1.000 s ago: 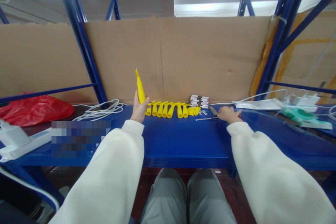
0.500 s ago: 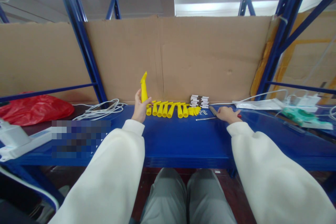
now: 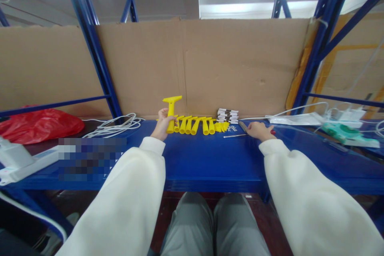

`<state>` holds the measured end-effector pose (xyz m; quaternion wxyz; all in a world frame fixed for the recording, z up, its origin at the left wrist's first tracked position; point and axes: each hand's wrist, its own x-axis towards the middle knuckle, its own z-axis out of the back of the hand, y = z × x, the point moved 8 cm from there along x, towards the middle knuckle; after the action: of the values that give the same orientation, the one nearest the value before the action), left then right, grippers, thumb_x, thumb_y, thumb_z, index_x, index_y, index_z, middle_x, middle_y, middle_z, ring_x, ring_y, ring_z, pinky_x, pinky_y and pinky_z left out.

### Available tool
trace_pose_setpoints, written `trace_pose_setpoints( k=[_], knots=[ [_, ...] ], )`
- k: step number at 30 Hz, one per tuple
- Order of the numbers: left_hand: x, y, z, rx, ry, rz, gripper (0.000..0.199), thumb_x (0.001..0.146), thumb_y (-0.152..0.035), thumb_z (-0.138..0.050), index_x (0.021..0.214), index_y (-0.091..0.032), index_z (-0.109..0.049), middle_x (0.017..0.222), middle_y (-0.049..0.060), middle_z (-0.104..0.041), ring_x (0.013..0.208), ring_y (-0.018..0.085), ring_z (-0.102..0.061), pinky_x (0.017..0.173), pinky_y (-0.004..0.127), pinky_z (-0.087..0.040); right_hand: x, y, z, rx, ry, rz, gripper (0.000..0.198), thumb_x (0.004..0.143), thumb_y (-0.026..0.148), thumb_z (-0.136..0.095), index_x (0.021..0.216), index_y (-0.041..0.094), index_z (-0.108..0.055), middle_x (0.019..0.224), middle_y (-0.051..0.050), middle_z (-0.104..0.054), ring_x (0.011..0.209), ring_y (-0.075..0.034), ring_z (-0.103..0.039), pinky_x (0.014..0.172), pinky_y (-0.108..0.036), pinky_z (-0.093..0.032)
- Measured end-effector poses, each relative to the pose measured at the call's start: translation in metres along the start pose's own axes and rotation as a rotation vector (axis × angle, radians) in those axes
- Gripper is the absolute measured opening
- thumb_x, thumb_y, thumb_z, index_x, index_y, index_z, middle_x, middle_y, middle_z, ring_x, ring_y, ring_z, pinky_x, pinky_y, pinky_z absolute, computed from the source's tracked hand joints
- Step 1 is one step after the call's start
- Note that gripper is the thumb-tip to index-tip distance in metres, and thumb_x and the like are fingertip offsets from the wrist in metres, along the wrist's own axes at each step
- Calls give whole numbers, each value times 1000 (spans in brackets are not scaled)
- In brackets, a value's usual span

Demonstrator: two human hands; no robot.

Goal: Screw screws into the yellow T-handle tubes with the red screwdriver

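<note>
My left hand [image 3: 162, 125] is closed round the handle of a yellow plastic scraper [image 3: 171, 114], upright with its wide T-shaped head on top. Beside it, a row of similar yellow scrapers [image 3: 194, 126] lies along the back of the blue table. My right hand [image 3: 258, 131] is closed on a screwdriver [image 3: 235, 136]; its thin metal shaft points left and a bit of red handle shows behind the palm. A narrow grey strip [image 3: 243, 127] lies by those fingertips. Small yellow pieces [image 3: 222, 127] and tiny silvery parts [image 3: 232, 128], perhaps screws, lie between the hands.
A stack of small white packs [image 3: 228, 115] stands against the cardboard wall [image 3: 240, 64]. To the left are coiled white cable [image 3: 120, 126], a red plastic bag [image 3: 45, 124] and a power strip [image 3: 33, 163]. A green-and-white object [image 3: 348, 134] and a white packet [image 3: 295, 119] lie right.
My left hand has turned the yellow scraper, so its head now shows broadside instead of edge-on, and the scraper sits lower. My right hand has stayed in place.
</note>
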<state>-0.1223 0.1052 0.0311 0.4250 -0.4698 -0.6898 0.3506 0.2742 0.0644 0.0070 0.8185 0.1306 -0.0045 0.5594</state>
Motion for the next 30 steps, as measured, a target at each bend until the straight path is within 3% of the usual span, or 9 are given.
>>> trace_pose_setpoints(
  k=[3,7,14,17,22,26,30],
  knots=[
    [-2,1,0,104,16,-11,48,72,-5,-65,109,-26,-44,73,-8,-54,42,7,-47,44,18,-39,-4,1,1,0,16,-17,52,98,49,-37,101,17,-78,128,-19,-67,127,-42,-55,111,-77,-19],
    [-5,7,-10,207,125,-52,44,72,-5,-69,107,-25,-52,67,-9,-56,41,7,-48,44,17,-38,-6,2,2,2,14,-23,58,99,54,-34,104,17,-78,125,-20,-69,127,-42,-55,112,-76,-18],
    [-15,22,-32,462,215,-93,30,70,-7,-75,93,-21,-63,70,-4,-59,40,8,-45,44,20,-39,-2,1,0,15,6,-2,58,99,56,-33,100,18,-78,122,-19,-70,124,-41,-56,111,-77,-18],
    [-24,21,-47,608,275,-175,27,69,-11,-76,91,-22,-65,77,-1,-63,49,12,-54,51,24,-46,-4,2,1,10,9,-7,55,99,53,-35,98,18,-78,122,-19,-70,125,-41,-56,112,-77,-18],
    [-41,20,-77,900,483,-342,18,71,-22,-74,86,-22,-66,79,0,-65,76,21,-63,75,31,-51,-5,4,3,4,-2,0,41,98,43,-44,101,20,-78,124,-16,-71,127,-39,-57,112,-75,-20],
    [-54,24,-102,1164,703,-431,15,73,-28,-69,86,-22,-64,73,-1,-62,69,19,-59,68,29,-46,0,1,-2,64,20,-14,37,97,35,-44,106,19,-76,127,-15,-70,128,-38,-57,113,-72,-21],
    [-64,35,-117,1315,890,-387,14,68,-26,-71,79,-21,-64,72,0,-62,67,18,-58,63,27,-41,2,-7,-4,119,5,-95,49,98,48,-41,108,14,-75,127,-20,-69,127,-40,-57,111,-69,-27]
  ],
)
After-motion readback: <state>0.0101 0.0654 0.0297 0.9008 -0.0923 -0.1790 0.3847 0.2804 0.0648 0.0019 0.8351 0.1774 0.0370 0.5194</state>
